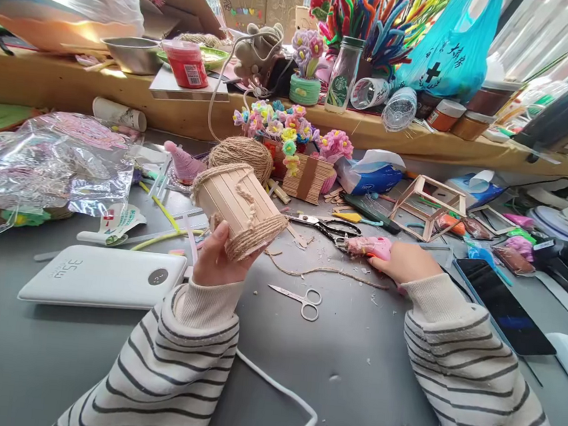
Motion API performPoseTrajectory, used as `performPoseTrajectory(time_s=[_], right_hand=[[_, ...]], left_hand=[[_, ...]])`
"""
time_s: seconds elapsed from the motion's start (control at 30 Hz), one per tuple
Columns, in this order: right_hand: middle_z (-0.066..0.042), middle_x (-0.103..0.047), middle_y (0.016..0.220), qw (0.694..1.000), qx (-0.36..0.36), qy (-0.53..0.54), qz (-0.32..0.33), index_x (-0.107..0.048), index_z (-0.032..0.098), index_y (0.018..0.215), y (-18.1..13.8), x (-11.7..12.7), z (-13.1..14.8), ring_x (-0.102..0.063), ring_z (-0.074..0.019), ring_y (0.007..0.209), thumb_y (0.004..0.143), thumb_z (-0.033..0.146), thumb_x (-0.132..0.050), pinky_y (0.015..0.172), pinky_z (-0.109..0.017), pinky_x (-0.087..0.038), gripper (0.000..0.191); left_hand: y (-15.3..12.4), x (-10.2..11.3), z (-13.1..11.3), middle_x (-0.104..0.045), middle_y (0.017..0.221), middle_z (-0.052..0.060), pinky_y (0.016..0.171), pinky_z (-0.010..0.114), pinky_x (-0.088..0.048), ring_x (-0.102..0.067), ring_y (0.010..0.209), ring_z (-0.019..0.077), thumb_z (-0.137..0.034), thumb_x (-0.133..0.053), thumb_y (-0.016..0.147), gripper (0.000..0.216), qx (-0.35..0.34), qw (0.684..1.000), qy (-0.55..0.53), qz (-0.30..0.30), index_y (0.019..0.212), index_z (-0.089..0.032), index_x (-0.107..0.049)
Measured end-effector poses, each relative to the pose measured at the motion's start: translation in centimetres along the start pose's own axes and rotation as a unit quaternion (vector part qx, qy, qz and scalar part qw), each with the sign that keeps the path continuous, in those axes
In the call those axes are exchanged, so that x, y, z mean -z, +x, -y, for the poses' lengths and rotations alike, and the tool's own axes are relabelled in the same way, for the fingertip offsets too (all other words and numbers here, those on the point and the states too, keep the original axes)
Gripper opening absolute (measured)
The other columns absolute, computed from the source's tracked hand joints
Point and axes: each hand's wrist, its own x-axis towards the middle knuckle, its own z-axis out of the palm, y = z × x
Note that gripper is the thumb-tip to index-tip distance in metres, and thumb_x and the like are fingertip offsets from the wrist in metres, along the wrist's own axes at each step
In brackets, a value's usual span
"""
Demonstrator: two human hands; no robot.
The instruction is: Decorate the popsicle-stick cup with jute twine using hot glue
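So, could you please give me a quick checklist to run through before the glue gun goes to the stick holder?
1. Left hand grips the stick holder: ok.
2. Right hand on the pink glue gun: ok.
3. Twine band seated at the holder's lower end: ok.
4. Loose twine clear of the gun: not ok, it lies right beside it.
5. Small scissors within reach: ok.
6. Gun hot: cannot tell.

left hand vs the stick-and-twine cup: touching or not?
Touching. The head view shows the left hand wrapped around the lower twine-wound end of the cup, lifting it off the table.
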Motion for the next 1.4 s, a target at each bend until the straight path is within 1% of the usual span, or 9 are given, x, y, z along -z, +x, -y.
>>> performPoseTrajectory(time_s=[0.07, 0.23, 0.33, 0.43, 0.57, 0.67, 0.87, 1.2, 1.4], right_hand=[[-0.009, -0.063, 0.060, 1.000, -0.004, 0.021, -0.010, -0.059, 0.017, 0.070, -0.4, 1.0, -0.1, -0.063, -0.0227, 0.066, 0.076, 0.043, -0.038, 0.051, -0.027, -0.037, 0.034], [-0.002, -0.061, 0.055, 0.975, -0.060, 0.199, -0.083, -0.052, 0.017, 0.074, -2.4, 3.5, -0.1, -0.057, -0.0144, 0.043, 0.074, 0.049, -0.043, 0.054, -0.027, -0.042, 0.033], [-0.002, -0.064, 0.063, 0.939, -0.041, 0.312, -0.138, -0.053, 0.018, 0.078, -3.7, 4.1, 0.2, -0.055, -0.0128, 0.042, 0.072, 0.052, -0.048, 0.050, -0.026, -0.043, 0.035], [-0.003, -0.064, 0.065, 0.915, -0.005, 0.352, -0.196, -0.056, 0.019, 0.078, -4.6, 4.4, 0.6, -0.054, -0.0134, 0.045, 0.068, 0.057, -0.052, 0.046, -0.026, -0.040, 0.039], [-0.002, -0.059, 0.058, 0.896, 0.031, 0.339, -0.285, -0.058, 0.019, 0.073, -5.4, 4.5, 1.2, -0.048, -0.0126, 0.046, 0.067, 0.058, -0.052, 0.048, -0.026, -0.037, 0.040], [-0.002, -0.060, 0.064, 0.873, 0.038, 0.324, -0.363, -0.057, 0.019, 0.077, -5.7, 4.4, 1.6, -0.049, -0.0132, 0.051, 0.066, 0.056, -0.054, 0.051, -0.026, -0.038, 0.039], [-0.005, -0.061, 0.072, 0.838, 0.055, 0.318, -0.440, -0.056, 0.018, 0.084, -6.4, 4.0, 2.6, -0.052, -0.0154, 0.058, 0.066, 0.054, -0.053, 0.057, -0.028, -0.041, 0.040], [-0.005, -0.062, 0.077, 0.843, 0.056, 0.237, -0.479, -0.052, 0.020, 0.089, -6.4, 3.1, 3.4, -0.056, -0.0178, 0.062, 0.068, 0.048, -0.055, 0.058, -0.030, -0.044, 0.035], [-0.007, -0.063, 0.082, 0.836, 0.063, 0.218, -0.500, -0.051, 0.020, 0.093, -6.3, 2.8, 3.5, -0.059, -0.0199, 0.068, 0.069, 0.047, -0.055, 0.061, -0.031, -0.045, 0.036]], left_hand=[[0.0, 0.0, 0.2, -0.063, 0.110, 0.000, 0.084, 0.038, -0.050, -0.052, 0.112, 0.0267, -0.040, -0.062, 0.067, 0.032, 0.011, 1.000, 0.019, 0.002, 0.098, -0.030, -0.064], [-0.1, 0.1, 1.2, -0.067, 0.101, 0.002, 0.091, 0.038, -0.045, -0.056, 0.104, 0.0256, -0.040, -0.072, 0.057, 0.045, 0.000, 0.996, 0.073, 0.042, 0.099, -0.026, -0.065], [-0.7, 0.1, 1.8, -0.068, 0.093, 0.003, 0.090, 0.039, -0.044, -0.059, 0.098, 0.0263, -0.041, -0.075, 0.053, 0.048, -0.011, 0.991, 0.119, 0.056, 0.097, -0.023, -0.065], [-1.3, 0.0, 2.0, -0.069, 0.086, 0.005, 0.081, 0.035, -0.049, -0.062, 0.087, 0.0245, -0.039, -0.075, 0.054, 0.042, -0.020, 0.985, 0.144, 0.091, 0.090, -0.020, -0.066], [-1.4, 0.1, 2.0, -0.070, 0.087, 0.007, 0.077, 0.036, -0.051, -0.064, 0.084, 0.0265, -0.033, -0.075, 0.054, 0.045, 0.000, 0.976, 0.161, 0.147, 0.095, -0.018, -0.065], [-1.2, 0.5, 2.0, -0.070, 0.092, 0.008, 0.080, 0.040, -0.051, -0.063, 0.090, 0.0298, -0.031, -0.076, 0.054, 0.049, 0.019, 0.970, 0.171, 0.171, 0.100, -0.018, -0.062], [-1.2, 1.1, 2.2, -0.070, 0.091, 0.008, 0.077, 0.038, -0.052, -0.064, 0.087, 0.0290, -0.029, -0.076, 0.054, 0.048, 0.021, 0.963, 0.172, 0.207, 0.099, -0.019, -0.062], [-1.5, -0.4, 1.6, -0.072, 0.076, 0.007, 0.063, 0.031, -0.055, -0.067, 0.072, 0.0255, -0.025, -0.077, 0.049, 0.035, 0.030, 0.965, 0.158, 0.206, 0.080, -0.017, -0.063], [-1.6, -0.1, 1.7, -0.072, 0.082, 0.007, 0.067, 0.033, -0.054, -0.066, 0.078, 0.0270, -0.025, -0.077, 0.050, 0.039, 0.043, 0.961, 0.167, 0.215, 0.086, -0.019, -0.063]])
